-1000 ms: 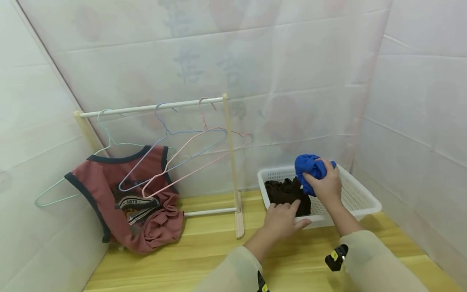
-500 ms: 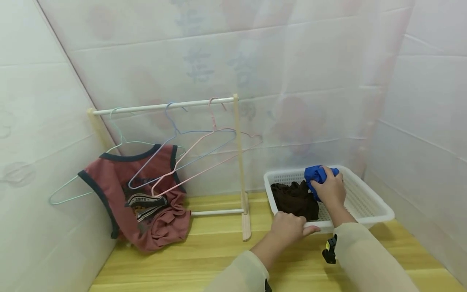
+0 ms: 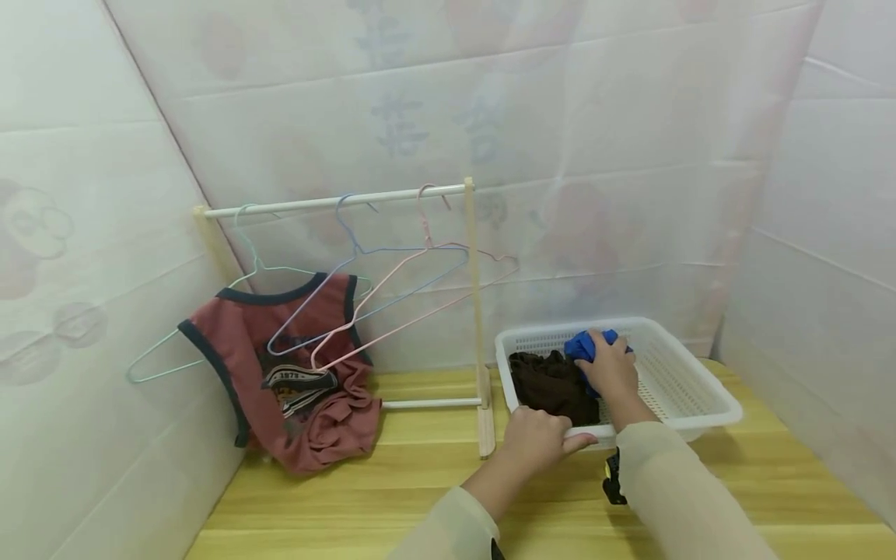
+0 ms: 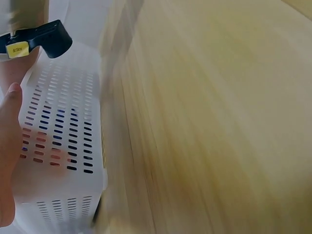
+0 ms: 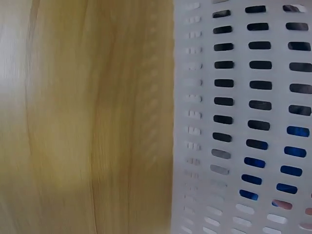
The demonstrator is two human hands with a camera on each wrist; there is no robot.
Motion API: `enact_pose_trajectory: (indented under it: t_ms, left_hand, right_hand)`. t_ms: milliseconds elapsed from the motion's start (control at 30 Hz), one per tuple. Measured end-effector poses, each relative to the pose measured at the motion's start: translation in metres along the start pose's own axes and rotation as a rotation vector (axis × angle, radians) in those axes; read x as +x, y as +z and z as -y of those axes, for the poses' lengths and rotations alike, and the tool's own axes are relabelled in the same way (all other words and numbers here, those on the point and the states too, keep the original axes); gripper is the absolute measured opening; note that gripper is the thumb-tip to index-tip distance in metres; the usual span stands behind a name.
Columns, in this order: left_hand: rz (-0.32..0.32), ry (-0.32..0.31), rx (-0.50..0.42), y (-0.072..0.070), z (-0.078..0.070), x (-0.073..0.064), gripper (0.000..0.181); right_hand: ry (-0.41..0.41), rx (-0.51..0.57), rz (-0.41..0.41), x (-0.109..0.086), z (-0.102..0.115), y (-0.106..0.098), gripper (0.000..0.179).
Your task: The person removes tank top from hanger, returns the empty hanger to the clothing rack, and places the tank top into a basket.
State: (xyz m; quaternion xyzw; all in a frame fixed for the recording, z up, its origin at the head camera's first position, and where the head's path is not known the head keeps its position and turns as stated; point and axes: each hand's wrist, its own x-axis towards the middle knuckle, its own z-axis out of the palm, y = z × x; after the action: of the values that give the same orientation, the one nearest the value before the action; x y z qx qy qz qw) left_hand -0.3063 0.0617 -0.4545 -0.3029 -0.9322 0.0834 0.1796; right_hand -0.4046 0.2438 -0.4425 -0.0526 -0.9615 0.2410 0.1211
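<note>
A wood-grain tabletop (image 3: 420,467) is spreading under everything, and pale sheeting (image 3: 630,140) with faint printed characters and reddish patches is enclosing it at the back and both sides. On the left a small rack (image 3: 301,205) is standing, its white bar carrying a green hanger (image 3: 257,263), a blue hanger (image 3: 357,250) and a pink hanger (image 3: 426,233). A dull-red sleeveless top (image 3: 259,365) with dark edging is hanging on the green one; the other two are hanging bare.

Both forearms, in light sleeves (image 3: 686,490), are reaching forward to a white slotted basket (image 3: 728,412) standing right of the rack. The left hand (image 3: 537,437) is gripping the near rim close to its left corner, fingers curling over the top and thumb lying outside. The right hand (image 3: 609,369) is reaching over the near rim, palm facing down, and is holding a bunched blue cloth (image 3: 579,346) within the basket.

The blue cloth is lying beneath the right hand's fingers, beyond the left hand and farther right. A dark brown cloth (image 3: 553,385) is lying crumpled in the basket's left part, between the left hand and the blue cloth. In the right wrist view, blue and dark patches are showing through the slots.
</note>
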Motion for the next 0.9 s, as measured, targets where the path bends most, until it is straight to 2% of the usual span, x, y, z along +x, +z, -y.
enact_pose_trajectory:
  t_ms: [200,300,367,433,567,733,900]
  left_hand:
    - [-0.078,0.026,-0.020,0.003,0.007,-0.006,0.068]
    - [-0.054,0.016,-0.026,0.003,0.009,-0.009,0.069]
    - [-0.034,0.005,-0.027,0.002,0.011,-0.012,0.069]
    - [-0.032,-0.001,-0.026,0.001,0.012,-0.014,0.069]
    - [-0.071,0.003,-0.021,0.000,0.014,-0.015,0.069]
    - [-0.100,0.001,-0.021,0.002,0.016,-0.015,0.070]
    - [-0.179,0.010,0.001,0.001,0.018,-0.016,0.069]
  right_hand:
    - [0.022,-0.073,0.330,0.000,0.002,0.006,0.070]
    - [0.038,-0.067,0.450,-0.003,0.001,0.009,0.073]
    - [0.042,-0.030,0.492,-0.005,0.000,0.011,0.075]
    - [0.046,0.009,0.515,-0.008,0.001,0.012,0.075]
    - [0.041,0.056,0.508,-0.012,0.003,0.011,0.077]
    - [0.027,0.048,0.508,-0.014,0.007,0.009,0.077]
    - [0.021,0.042,0.491,-0.013,0.009,0.007,0.078]
